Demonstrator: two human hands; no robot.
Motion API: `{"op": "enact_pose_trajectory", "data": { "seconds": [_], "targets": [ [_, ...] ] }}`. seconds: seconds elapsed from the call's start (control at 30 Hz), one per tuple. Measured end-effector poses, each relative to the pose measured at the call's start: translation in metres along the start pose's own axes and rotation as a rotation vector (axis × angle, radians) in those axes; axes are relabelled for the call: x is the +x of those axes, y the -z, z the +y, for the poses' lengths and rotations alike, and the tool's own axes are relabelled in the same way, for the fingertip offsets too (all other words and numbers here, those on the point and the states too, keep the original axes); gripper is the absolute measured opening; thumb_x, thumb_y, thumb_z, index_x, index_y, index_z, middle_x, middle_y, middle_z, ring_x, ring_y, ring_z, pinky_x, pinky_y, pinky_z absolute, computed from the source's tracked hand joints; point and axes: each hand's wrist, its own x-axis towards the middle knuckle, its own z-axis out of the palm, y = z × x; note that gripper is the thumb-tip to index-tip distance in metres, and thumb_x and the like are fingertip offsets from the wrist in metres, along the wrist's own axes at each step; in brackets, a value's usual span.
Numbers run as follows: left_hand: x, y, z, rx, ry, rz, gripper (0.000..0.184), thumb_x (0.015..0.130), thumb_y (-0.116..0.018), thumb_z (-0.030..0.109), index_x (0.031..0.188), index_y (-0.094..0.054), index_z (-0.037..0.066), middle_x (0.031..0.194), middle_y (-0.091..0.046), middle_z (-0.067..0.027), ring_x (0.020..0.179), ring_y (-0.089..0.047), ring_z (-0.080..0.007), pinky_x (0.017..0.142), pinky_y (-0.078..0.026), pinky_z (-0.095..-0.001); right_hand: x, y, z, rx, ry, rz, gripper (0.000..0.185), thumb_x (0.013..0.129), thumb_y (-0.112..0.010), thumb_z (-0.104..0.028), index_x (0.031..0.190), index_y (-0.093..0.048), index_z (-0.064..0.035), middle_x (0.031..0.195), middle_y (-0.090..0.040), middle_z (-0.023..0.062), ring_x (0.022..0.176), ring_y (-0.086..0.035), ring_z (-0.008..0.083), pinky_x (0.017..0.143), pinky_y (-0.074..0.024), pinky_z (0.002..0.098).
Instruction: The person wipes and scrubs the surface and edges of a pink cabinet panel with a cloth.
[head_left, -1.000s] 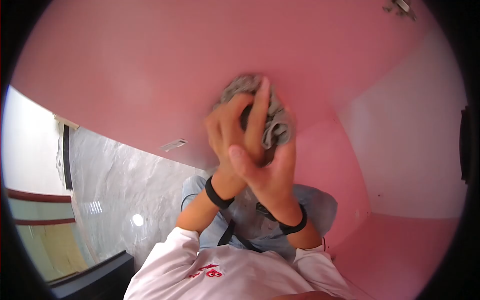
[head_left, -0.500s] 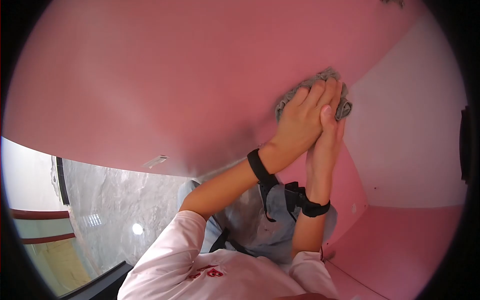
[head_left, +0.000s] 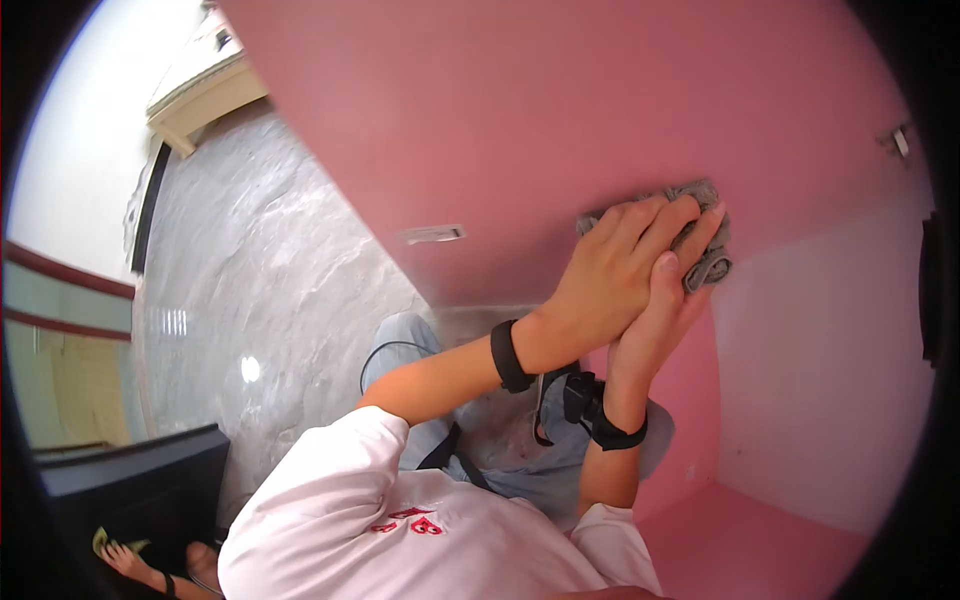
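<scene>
A crumpled grey cloth (head_left: 712, 270) is pressed against a pink panel (head_left: 480, 130). My left hand (head_left: 612, 268) lies over it, fingers bent and gripping its folds. Close underneath, my right hand (head_left: 662, 318) meets the left, its thumb resting beside the left fingers. The right fingers are partly hidden behind the left hand and the cloth, which they seem to hold too. Black bands circle both wrists, and the right one carries a small black device.
A small fitting (head_left: 900, 142) sticks out near the panel's far right, and a pale label (head_left: 432, 234) marks its lower edge. Grey marbled floor (head_left: 270, 270) lies left. At lower left, another person's hand (head_left: 125, 560) holds a yellow-green cloth against a dark surface.
My view has turned, showing more floor and a pale wooden piece of furniture at upper left. Both hands and the grey cloth appear slightly lower right. The other person's hand has come into view.
</scene>
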Motion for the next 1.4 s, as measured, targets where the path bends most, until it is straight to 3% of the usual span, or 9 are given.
{"op": "enact_pose_trajectory", "data": {
  "seconds": [0.1, 0.2, 0.33, 0.63, 0.77, 0.97, 1.0, 1.27, 1.4],
  "targets": [
    [-0.005, 0.020, -0.009, 0.128, 0.010, 0.090, 0.056, 0.076, -0.072, 0.017, 0.132, -0.070, 0.017, 0.123, -0.061, -0.0025, 0.108, -0.058, -0.0264, 0.088, -0.051, -0.0392, -0.008, -0.018, 0.002, 0.030, -0.044, -0.076, 0.080, 0.093, -0.062, -0.024, 0.158, -0.026, 0.0086, 0.154, -0.043, 0.0204, 0.141, -0.043, 0.0288, 0.117, -0.0360, 0.0443],
    [-0.006, 0.053, -0.012, 0.144, 0.068, 0.085, 0.055, 0.076, -0.068, 0.019, 0.131, -0.070, 0.013, 0.122, -0.061, -0.0047, 0.106, -0.059, -0.0253, 0.086, -0.053, -0.0377, -0.017, -0.034, 0.010, 0.025, 0.204, -0.274, 0.085, 0.090, -0.065, -0.027, 0.157, -0.026, 0.0090, 0.153, -0.043, 0.0211, 0.141, -0.044, 0.0299, 0.116, -0.0365, 0.0446],
    [-0.017, 0.079, -0.030, 0.332, 0.102, 0.270, 0.056, 0.063, -0.081, 0.011, 0.119, -0.078, 0.017, 0.112, -0.063, -0.0026, 0.097, -0.060, -0.0266, 0.081, -0.052, -0.0390, -0.043, -0.078, 0.002, 0.206, -0.043, -0.271, 0.088, 0.086, -0.069, -0.028, 0.155, -0.028, 0.0090, 0.147, -0.046, 0.0208, 0.136, -0.047, 0.0282, 0.114, -0.0382, 0.0448],
    [-0.045, 0.125, -0.094, 0.618, -0.028, 0.426, 0.058, 0.070, -0.077, 0.015, 0.128, -0.074, 0.017, 0.117, -0.061, -0.0047, 0.102, -0.059, -0.0286, 0.086, -0.053, -0.0397, -0.059, -0.131, 0.016, 0.100, 0.085, -0.503, 0.077, 0.083, -0.070, -0.029, 0.145, -0.041, 0.0072, 0.133, -0.051, 0.0230, 0.123, -0.055, 0.0315, 0.103, -0.0467, 0.0439],
    [-0.065, 0.141, -0.081, 0.653, 0.178, 0.389, 0.056, 0.078, -0.077, 0.011, 0.134, -0.071, 0.014, 0.121, -0.059, -0.0069, 0.104, -0.056, -0.0278, 0.090, -0.050, -0.0396, -0.068, -0.138, 0.022, -0.071, 0.189, -0.632, 0.078, 0.084, -0.068, -0.030, 0.147, -0.041, 0.0078, 0.137, -0.053, 0.0197, 0.128, -0.053, 0.0329, 0.108, -0.0433, 0.0450],
    [-0.052, 0.126, -0.052, 0.619, 0.334, 0.336, 0.055, 0.084, -0.078, 0.012, 0.137, -0.068, 0.009, 0.115, -0.056, -0.0065, 0.103, -0.053, -0.0234, 0.082, -0.048, -0.0341, -0.063, -0.117, 0.011, -0.211, 0.238, -0.583, 0.076, 0.084, -0.068, -0.028, 0.146, -0.042, 0.0083, 0.132, -0.054, 0.0213, 0.125, -0.054, 0.0332, 0.106, -0.0447, 0.0454],
    [-0.050, 0.126, -0.042, 0.500, 0.468, 0.202, 0.052, 0.081, -0.074, 0.010, 0.133, -0.072, 0.011, 0.122, -0.056, -0.0064, 0.110, -0.052, -0.0266, 0.089, -0.048, -0.0396, -0.061, -0.109, 0.011, -0.205, 0.212, -0.562, 0.076, 0.085, -0.067, -0.027, 0.146, -0.041, 0.0089, 0.133, -0.053, 0.0220, 0.125, -0.054, 0.0326, 0.106, -0.0446, 0.0455],
    [-0.023, 0.061, -0.030, 0.380, 0.343, 0.310, 0.054, 0.079, -0.069, 0.013, 0.133, -0.072, 0.011, 0.120, -0.059, -0.0054, 0.109, -0.055, -0.0275, 0.090, -0.048, -0.0381, -0.022, -0.063, 0.006, -0.307, 0.179, -0.466, 0.078, 0.093, -0.068, -0.037, 0.146, -0.037, 0.0106, 0.136, -0.053, 0.0216, 0.126, -0.054, 0.0291, 0.107, -0.0442, 0.0424],
    [-0.014, 0.038, -0.011, 0.231, 0.230, 0.170, 0.052, 0.078, -0.070, 0.016, 0.131, -0.073, 0.013, 0.122, -0.062, -0.0035, 0.107, -0.057, -0.0259, 0.092, -0.049, -0.0390, -0.010, -0.026, 0.005, -0.334, 0.256, -0.353, 0.080, 0.094, -0.066, -0.041, 0.147, -0.036, 0.0103, 0.138, -0.053, 0.0203, 0.128, -0.053, 0.0296, 0.108, -0.0433, 0.0424]
  ]
}}
